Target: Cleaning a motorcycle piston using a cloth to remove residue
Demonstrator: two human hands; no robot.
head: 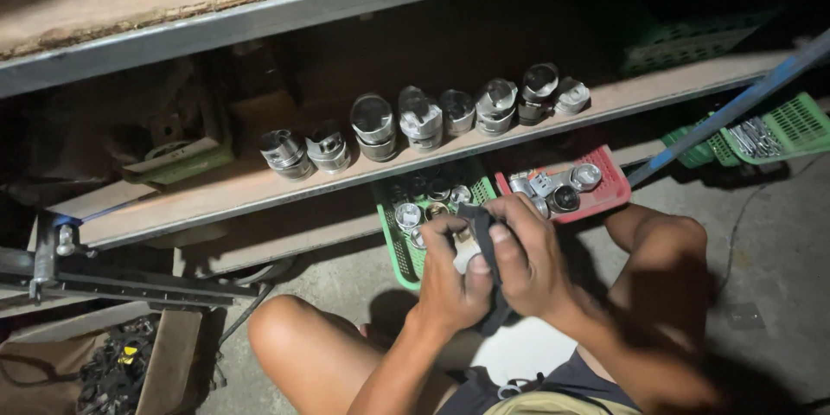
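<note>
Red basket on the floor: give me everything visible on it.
The red basket looks like plastic with perforated mesh walls and sits upright on the floor, just under the lower shelf board, beside a green basket. It holds several shiny metal cylindrical parts. Its near left corner is hidden behind the right hand, which does not visibly touch it.

A dark, near-black cloth (489, 246) lies against a pale silvery metal part (468, 252); near them a bright green basket (399, 246) with a grid-patterned wall holds grey, shiny metal pieces; to its right a red basket (608, 175), likewise gridded; far right another green basket (800, 121); on the brown shelf board (216, 194) stand silver-grey pistons (421, 117); a blue bar (735, 108) slants at right; the floor (769, 242) is dull grey.
</note>
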